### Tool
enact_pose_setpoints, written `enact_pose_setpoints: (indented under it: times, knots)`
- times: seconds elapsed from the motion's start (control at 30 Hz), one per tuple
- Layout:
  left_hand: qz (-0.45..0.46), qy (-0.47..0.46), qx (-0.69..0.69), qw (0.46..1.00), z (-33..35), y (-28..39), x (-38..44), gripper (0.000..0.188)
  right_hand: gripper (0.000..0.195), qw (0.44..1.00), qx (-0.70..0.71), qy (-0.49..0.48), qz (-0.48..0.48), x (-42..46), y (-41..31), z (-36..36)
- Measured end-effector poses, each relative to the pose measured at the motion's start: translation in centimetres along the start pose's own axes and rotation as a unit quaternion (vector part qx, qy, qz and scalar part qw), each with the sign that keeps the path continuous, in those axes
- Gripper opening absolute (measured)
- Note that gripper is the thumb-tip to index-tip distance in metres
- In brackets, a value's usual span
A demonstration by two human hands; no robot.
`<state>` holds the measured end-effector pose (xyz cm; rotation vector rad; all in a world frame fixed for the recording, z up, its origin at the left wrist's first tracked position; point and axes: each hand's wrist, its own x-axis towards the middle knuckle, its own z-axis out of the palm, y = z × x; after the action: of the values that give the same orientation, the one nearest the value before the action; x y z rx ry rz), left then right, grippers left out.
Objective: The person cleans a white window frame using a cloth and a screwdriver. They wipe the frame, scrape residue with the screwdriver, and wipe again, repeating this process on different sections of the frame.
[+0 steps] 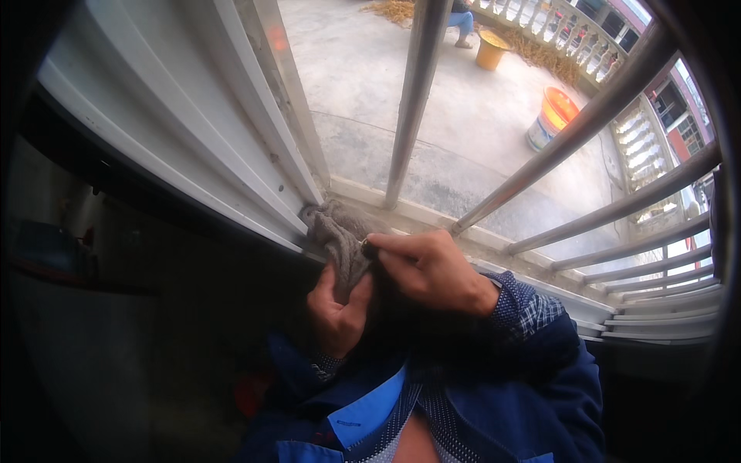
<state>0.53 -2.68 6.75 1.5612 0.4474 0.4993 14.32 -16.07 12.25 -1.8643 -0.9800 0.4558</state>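
A grey-brown, towel-like cloth [343, 246] lies bunched in the window's corner, partly on the sill [414, 217]. Its lower end is pinched between the thumb and fingers of my left hand [338, 315]. From the right, my right hand [437, 272] reaches over, thumb and forefinger closed on a small dark object [368, 249] against the cloth's edge. What that object is cannot be made out, and its far side is hidden by the fingertips and cloth.
Metal window bars [414, 104] rise just beyond my hands. White sliding frames [191, 116] stand at left. Outside on the concrete floor are a yellow tub [491, 55], an orange-rimmed bucket [541, 130], a seated person's leg [461, 23] and a balustrade [556, 29] with straw beside it.
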Motion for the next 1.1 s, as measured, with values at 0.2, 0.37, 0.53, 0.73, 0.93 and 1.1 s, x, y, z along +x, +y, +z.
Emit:
enact_pose_setpoints:
  times: [0.2,0.37,0.53,0.73,0.93,1.1]
  knots:
    - [-0.023,-0.012,0.007,1.000,-0.1,0.6,-0.4,0.056,0.029,0.994,-0.106,-0.019,0.020,-0.6,-2.2,-1.2]
    - [-0.031,-0.004,0.040,0.999,-0.4,0.3,-0.6,0.057,0.031,0.985,-0.143,-0.095,0.034,2.5,-4.2,-1.7]
    - [-0.027,-0.003,0.001,1.000,-0.1,0.1,0.3,0.054,0.030,0.998,-0.025,-0.025,0.043,0.6,-1.2,-0.2]
    - [0.037,0.008,0.032,0.999,0.0,0.4,0.2,0.053,0.028,0.999,0.030,0.019,-0.014,-0.4,0.2,0.4]
    - [0.052,0.011,0.062,0.997,-0.1,1.0,-0.2,0.052,0.029,0.997,0.043,0.042,-0.051,-1.3,0.3,0.6]
    - [0.093,0.018,0.048,0.994,0.1,1.3,-0.6,0.049,0.033,0.983,0.073,0.101,-0.132,-1.6,0.6,1.4]
